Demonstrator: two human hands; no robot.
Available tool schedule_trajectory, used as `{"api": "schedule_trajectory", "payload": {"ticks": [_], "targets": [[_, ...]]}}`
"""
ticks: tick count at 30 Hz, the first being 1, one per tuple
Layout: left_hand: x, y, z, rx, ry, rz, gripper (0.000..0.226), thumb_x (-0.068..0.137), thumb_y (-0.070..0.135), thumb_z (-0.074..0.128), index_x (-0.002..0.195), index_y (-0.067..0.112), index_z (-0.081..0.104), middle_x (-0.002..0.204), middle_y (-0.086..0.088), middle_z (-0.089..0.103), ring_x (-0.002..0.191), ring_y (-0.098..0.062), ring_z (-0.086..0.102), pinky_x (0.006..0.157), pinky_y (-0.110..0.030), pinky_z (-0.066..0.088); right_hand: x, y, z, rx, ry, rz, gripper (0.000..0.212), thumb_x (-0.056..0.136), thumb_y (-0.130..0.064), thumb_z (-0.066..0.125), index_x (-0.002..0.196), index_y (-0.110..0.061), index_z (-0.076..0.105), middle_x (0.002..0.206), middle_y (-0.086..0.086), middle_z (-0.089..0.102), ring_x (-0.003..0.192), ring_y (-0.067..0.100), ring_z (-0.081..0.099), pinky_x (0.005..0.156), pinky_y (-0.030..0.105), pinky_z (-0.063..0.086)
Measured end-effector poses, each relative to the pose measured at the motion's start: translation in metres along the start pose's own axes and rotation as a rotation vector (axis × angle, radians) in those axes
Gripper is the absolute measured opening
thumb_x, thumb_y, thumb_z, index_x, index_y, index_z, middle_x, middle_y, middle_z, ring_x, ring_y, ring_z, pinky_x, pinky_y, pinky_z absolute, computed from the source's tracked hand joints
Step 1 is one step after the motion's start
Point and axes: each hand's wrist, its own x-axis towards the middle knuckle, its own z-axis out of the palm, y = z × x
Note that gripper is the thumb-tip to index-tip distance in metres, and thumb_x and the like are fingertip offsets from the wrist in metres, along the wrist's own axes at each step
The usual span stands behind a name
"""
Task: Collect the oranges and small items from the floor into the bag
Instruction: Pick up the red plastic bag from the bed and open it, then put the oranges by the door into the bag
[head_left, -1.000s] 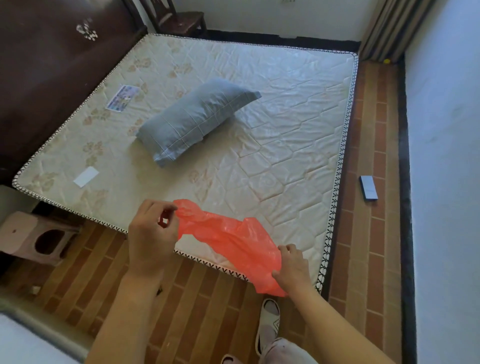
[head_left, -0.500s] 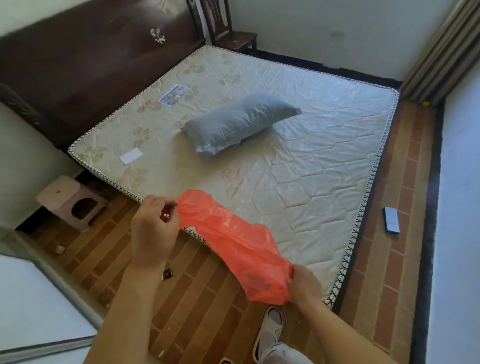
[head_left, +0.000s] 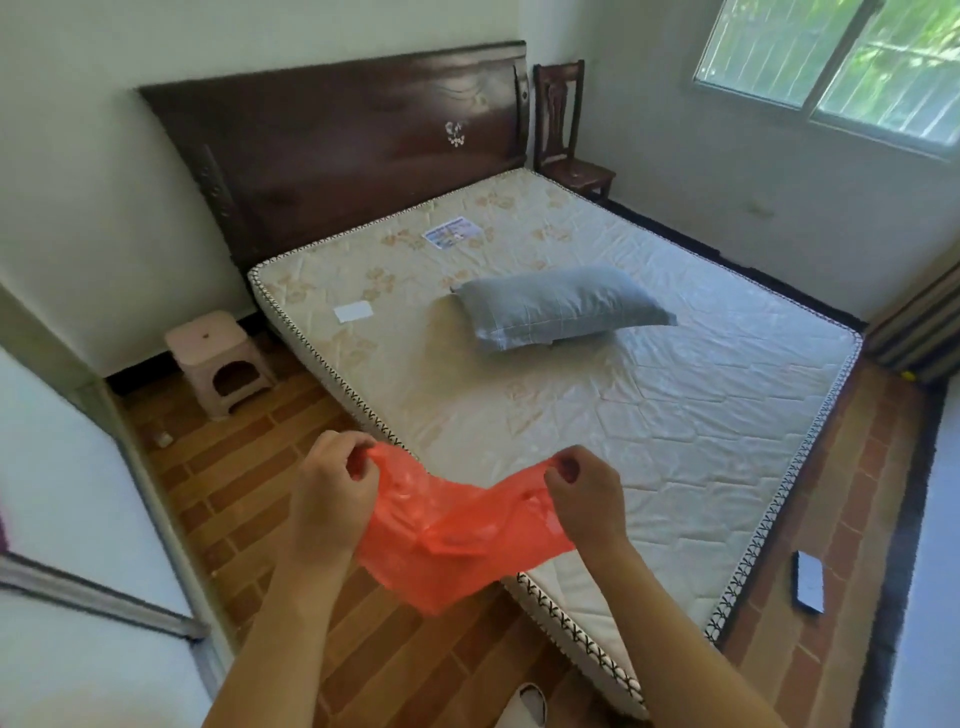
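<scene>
I hold a thin red plastic bag (head_left: 447, 540) in front of me over the near corner of the mattress. My left hand (head_left: 330, 499) pinches its left top edge and my right hand (head_left: 584, 493) pinches its right top edge, so the bag hangs stretched between them. A dark phone (head_left: 809, 582) lies on the brick-pattern floor to the right of the bed. A small yellow object (head_left: 906, 375) sits on the floor at the far right by the curtain. A small pale item (head_left: 163, 439) lies on the floor near the stool. No orange is clearly visible.
A bare mattress (head_left: 675, 415) with a grey pillow (head_left: 561, 306) fills the middle, against a dark headboard (head_left: 337, 140). A pink plastic stool (head_left: 221, 358) stands at the left, a wooden chair (head_left: 566, 130) in the far corner. A white slipper (head_left: 524, 704) shows below.
My head has lifted, so the headboard, chair and window came into view. My right hand rose from the bag's lower end to its top edge, level with my left hand.
</scene>
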Motion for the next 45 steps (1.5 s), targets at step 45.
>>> {"api": "schedule_trajectory", "payload": {"ticks": [45], "targets": [[-0.21,0.02,-0.139,0.522,0.876,-1.226,0.016,0.09,0.01,0.072,0.096,0.025,0.072,0.096,0.013,0.065,0.087,-0.002,0.062,0.071,-0.016,0.049,-0.065,-0.225,0.238,0.032,-1.18,-0.875,0.01,0.091,-0.025,0.071,0.082,-0.022,0.068,0.076,-0.011,0.069,0.072,0.012,0.066,0.065,0.033,0.054]]}}
